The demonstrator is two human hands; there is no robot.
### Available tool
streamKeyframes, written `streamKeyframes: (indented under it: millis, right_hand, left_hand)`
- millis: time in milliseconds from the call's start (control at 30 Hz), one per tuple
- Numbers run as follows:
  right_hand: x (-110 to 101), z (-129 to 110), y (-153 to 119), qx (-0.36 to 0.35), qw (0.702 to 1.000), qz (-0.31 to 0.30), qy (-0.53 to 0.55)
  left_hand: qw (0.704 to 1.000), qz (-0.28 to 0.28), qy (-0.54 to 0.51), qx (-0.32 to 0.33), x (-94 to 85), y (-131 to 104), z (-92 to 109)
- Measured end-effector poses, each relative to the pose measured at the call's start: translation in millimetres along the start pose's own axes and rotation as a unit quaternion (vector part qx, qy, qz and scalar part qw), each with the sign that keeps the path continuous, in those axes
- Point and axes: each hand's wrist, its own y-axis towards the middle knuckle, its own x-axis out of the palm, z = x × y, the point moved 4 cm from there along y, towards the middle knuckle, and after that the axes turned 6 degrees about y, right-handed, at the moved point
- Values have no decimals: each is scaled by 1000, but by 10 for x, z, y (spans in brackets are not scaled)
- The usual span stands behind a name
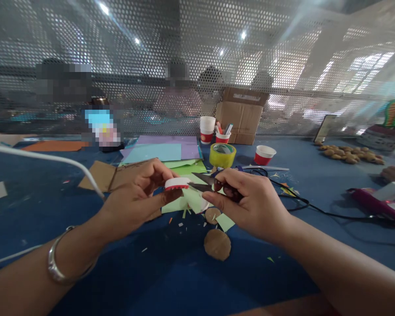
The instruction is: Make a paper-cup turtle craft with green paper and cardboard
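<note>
Between the thumb and fingers of my left hand (140, 193) is a short round piece (177, 183), white with a red lower edge, like a cut-down paper cup. Pale green paper (193, 199) hangs from its right side. My right hand (246, 202) is closed around the dark handles of a pair of scissors (204, 181). The scissor blades are apart and point left, with the lower blade's tip at the white and red piece, by the green paper. Below the hands lie a round cardboard disc (217, 245), a smaller disc (212, 215) and paper scraps.
Behind the hands stand a yellow tape roll (223, 155), a red and white cup (264, 155), stacked cups (207, 129) and a cardboard box (242, 116). Coloured sheets (154, 152) lie left of them. A black cable (335, 213) crosses the right side; a white cable (52, 159) arches at left.
</note>
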Motion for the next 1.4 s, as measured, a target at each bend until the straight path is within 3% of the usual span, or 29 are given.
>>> streamKeyframes:
  millis: [267, 667, 933, 1233, 1400]
  right_hand:
    - [-43, -19, -24, -57, 996, 14, -71]
    - [10, -38, -28, -99, 991, -8, -93]
    - [-11, -96, -44, -130, 984, 1, -119]
    - [-29, -89, -38, -144, 980, -5, -139]
    - [-50, -40, -19, -116, 987, 17, -107]
  left_hand:
    - [994, -21, -92, -62, 31, 3, -61]
    - [982, -63, -135, -117, 116, -42, -57]
    - [960, -67, -201, -184, 162, -85, -136]
    - [953, -84, -217, -195, 188, -80, -104]
    - [955, -71, -210, -198, 172, -75, -117]
